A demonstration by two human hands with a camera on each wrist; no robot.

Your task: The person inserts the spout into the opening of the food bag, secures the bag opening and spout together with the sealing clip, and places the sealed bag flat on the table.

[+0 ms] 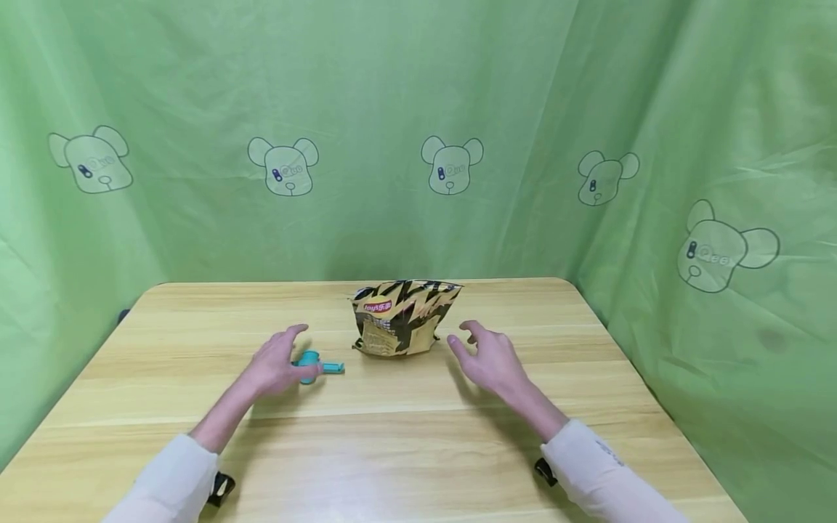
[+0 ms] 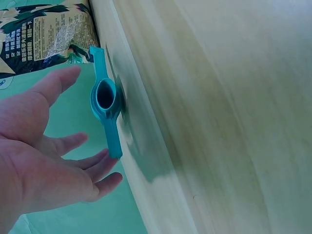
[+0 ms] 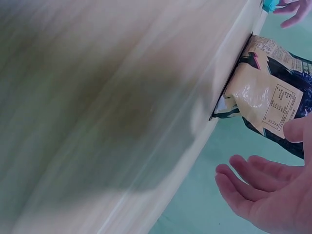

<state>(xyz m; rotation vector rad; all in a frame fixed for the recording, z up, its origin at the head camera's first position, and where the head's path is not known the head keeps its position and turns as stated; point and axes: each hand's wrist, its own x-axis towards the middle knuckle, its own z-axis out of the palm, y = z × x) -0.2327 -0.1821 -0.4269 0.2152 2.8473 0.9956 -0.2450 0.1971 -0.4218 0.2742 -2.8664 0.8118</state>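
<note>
A gold and black Lay's chip bag (image 1: 399,323) stands upright near the far middle of the table. To its left lies a teal bag clip with a round spout (image 1: 333,367), partly hidden in the head view by my left hand (image 1: 277,363). That hand hovers around the clip with thumb and fingers spread. In the left wrist view the clip (image 2: 113,136) shows whole, one end close to the fingertips; whether they touch it I cannot tell. My right hand (image 1: 490,363) is held just right of the bag, fingers loosely bent, with nothing in it.
A light wood table (image 1: 392,450) spreads beneath both arms. Behind it and along the sides hangs a green curtain (image 1: 366,87) with printed bear heads. Dark straps (image 1: 221,488) show beneath the white sleeves.
</note>
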